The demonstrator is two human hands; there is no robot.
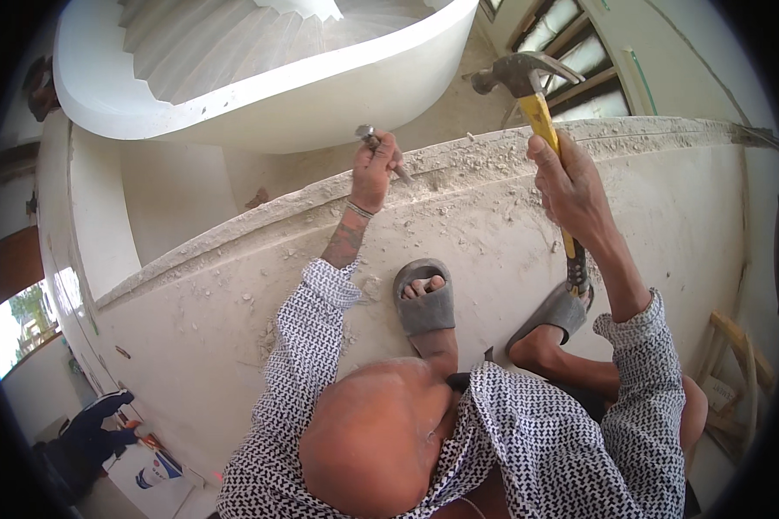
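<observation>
Building interior under construction or renovation. Curved white staircase (277, 99); along its near side, chipped concrete ledge (260, 232) with loose rubble (446, 179), then dusty floor (208, 337). Claw hammer (538, 117) raised right of staircase. Rough timber pieces (740, 350) well apart from it, near right.

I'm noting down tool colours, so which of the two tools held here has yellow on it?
The claw hammer in the right hand. Yellow runs along it, whereas the metal chisel in the left hand shows none.
</observation>
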